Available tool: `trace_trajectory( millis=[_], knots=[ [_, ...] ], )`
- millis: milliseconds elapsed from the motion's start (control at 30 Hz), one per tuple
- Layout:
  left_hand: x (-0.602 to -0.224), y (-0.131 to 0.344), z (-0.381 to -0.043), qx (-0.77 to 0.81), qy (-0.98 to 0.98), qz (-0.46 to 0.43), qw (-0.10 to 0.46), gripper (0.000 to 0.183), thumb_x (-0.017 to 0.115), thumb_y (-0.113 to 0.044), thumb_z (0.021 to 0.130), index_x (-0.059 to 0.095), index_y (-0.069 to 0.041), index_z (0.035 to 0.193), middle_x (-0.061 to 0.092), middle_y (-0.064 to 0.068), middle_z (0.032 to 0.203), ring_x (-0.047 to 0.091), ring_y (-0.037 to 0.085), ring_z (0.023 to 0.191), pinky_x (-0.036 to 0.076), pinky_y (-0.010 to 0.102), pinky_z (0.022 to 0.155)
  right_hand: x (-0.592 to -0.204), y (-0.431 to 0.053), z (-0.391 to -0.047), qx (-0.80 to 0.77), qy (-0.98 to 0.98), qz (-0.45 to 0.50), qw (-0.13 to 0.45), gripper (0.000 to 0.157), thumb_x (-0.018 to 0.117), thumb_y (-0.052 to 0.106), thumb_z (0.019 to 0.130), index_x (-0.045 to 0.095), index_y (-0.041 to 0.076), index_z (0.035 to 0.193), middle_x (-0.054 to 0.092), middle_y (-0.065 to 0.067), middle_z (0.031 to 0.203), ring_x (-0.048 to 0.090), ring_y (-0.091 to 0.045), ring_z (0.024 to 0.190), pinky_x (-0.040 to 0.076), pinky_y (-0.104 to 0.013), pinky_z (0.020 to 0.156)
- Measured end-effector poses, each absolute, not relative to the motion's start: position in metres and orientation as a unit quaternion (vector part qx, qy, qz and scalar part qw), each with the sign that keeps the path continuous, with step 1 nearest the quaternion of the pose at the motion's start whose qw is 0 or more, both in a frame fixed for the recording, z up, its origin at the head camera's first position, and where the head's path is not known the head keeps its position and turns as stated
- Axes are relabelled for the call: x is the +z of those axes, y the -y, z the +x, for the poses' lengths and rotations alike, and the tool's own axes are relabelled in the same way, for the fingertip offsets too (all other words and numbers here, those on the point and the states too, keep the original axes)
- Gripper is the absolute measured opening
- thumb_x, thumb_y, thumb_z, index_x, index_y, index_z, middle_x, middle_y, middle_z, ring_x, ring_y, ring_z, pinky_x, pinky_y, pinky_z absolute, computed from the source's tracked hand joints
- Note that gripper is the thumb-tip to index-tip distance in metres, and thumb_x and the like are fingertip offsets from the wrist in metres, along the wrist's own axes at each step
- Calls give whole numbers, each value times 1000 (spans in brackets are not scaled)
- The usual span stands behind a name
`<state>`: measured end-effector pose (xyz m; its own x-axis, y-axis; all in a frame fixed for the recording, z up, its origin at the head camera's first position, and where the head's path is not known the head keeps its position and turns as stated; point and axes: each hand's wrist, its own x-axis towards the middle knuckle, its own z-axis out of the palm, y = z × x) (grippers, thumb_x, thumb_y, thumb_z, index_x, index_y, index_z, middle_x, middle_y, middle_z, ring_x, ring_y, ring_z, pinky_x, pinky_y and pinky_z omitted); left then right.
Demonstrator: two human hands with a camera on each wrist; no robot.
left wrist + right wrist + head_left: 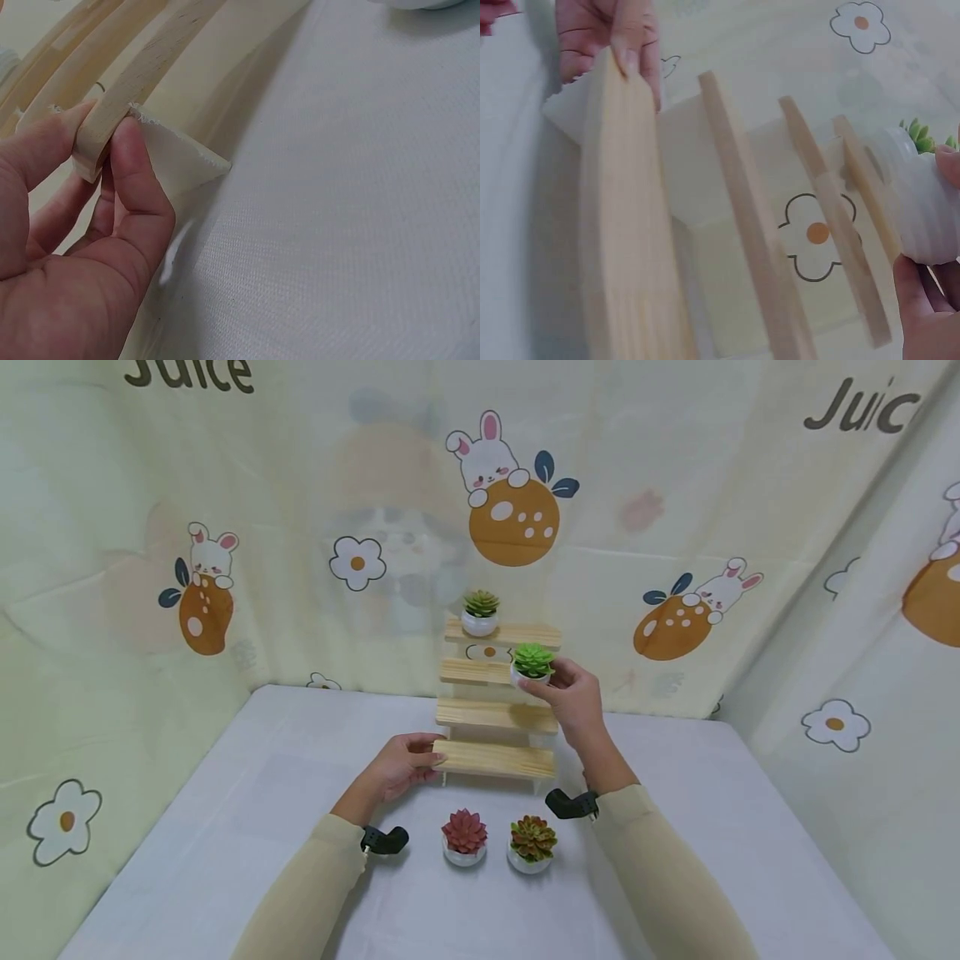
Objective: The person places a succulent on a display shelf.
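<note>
A wooden display stand [495,760] with several stepped shelves stands at the back of the table. My left hand [399,768] pinches the left end of its lowest shelf [124,101] between thumb and fingers. In my right hand [579,700] is a bright green potted succulent [533,661], gripped by its white pot [930,214]. That pot is at the right part of the second shelf from the top; whether it touches the wood I cannot tell. A darker green succulent [480,612] in a white pot sits on the left of the top shelf.
On the table [300,843] in front of the stand are a red succulent [465,837] and, to its right, a brownish-green succulent [532,843], both in white pots. A printed cloth [300,468] hangs close behind the stand and along the sides.
</note>
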<state>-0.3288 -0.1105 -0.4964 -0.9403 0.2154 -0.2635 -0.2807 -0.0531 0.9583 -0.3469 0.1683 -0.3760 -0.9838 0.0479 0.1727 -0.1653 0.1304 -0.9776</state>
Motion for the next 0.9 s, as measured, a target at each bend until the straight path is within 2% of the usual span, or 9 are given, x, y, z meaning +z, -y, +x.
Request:
trace_trajectory(
  millis=[167,367,600,900],
  knots=[
    [-495,109,-329,722,-669,-24,175,47,70,-4,96,59,-4,142,59,14,129,65,20,99,60,29,79,-368,-168,-357,669,737,39,89,60,87,18,83,63,9,138,68,-7,127,62,-13,107,55,-16,84],
    [-494,109,-327,723,-667,-22,176,47,70,-4,96,59,-3,141,60,15,129,66,20,98,61,29,79,-359,-171,-372,663,743,29,89,66,88,25,82,62,13,142,64,-9,136,61,-17,118,54,-21,92],
    [-499,110,-328,725,-667,-23,171,46,70,-4,96,59,-3,141,60,15,130,66,19,98,61,29,78,-352,-172,-383,661,744,16,99,63,89,23,81,65,12,138,68,-4,123,61,-11,106,53,-18,86],
    [-498,112,-329,725,-666,-12,174,47,70,-3,96,58,-2,142,60,14,128,66,18,96,61,28,77,-340,-173,-400,635,765,18,108,65,87,26,83,62,13,142,64,-11,137,60,-19,121,52,-37,107]
  ],
)
